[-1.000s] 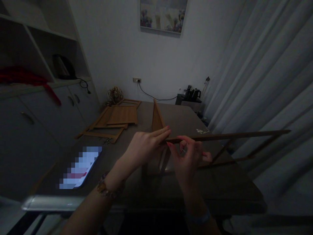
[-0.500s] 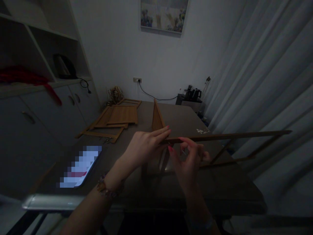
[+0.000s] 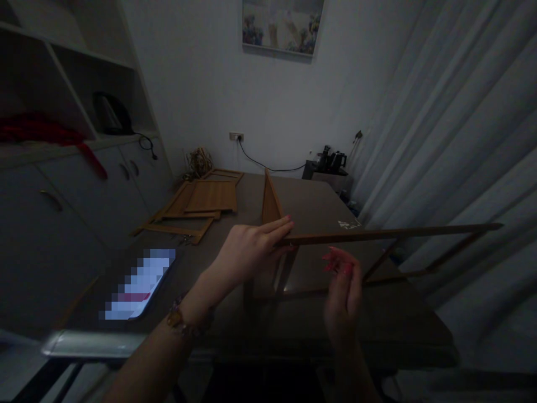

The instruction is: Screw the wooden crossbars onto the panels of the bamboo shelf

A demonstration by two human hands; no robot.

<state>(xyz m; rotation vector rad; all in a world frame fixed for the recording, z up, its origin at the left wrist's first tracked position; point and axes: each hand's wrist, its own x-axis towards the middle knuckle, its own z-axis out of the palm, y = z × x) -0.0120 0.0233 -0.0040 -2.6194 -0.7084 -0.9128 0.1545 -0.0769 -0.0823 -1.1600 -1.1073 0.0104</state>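
My left hand (image 3: 247, 249) is closed over the corner where a long wooden frame (image 3: 390, 233) meets an upright wooden panel (image 3: 271, 200). The frame stands on edge and stretches off to the right, with crosspieces near its far end. A tiny bright spot shows under the corner by the left fingertips, too small to name. Below the frame's top rail and apart from it, my right hand (image 3: 344, 291) is raised with its fingers curled together. Whatever lies between those fingers, if anything, is hidden.
Several wooden panels and frames (image 3: 212, 197) lie at the table's back left, with small metal parts (image 3: 184, 240) beside them. A lit phone (image 3: 140, 285) rests at front left. White pieces (image 3: 349, 224) lie to the right. A kettle (image 3: 111, 115) stands on the cabinet.
My right hand has moved away from the corner, to the right, and its fingers have curled inward. My left hand and the wooden parts stay in place.
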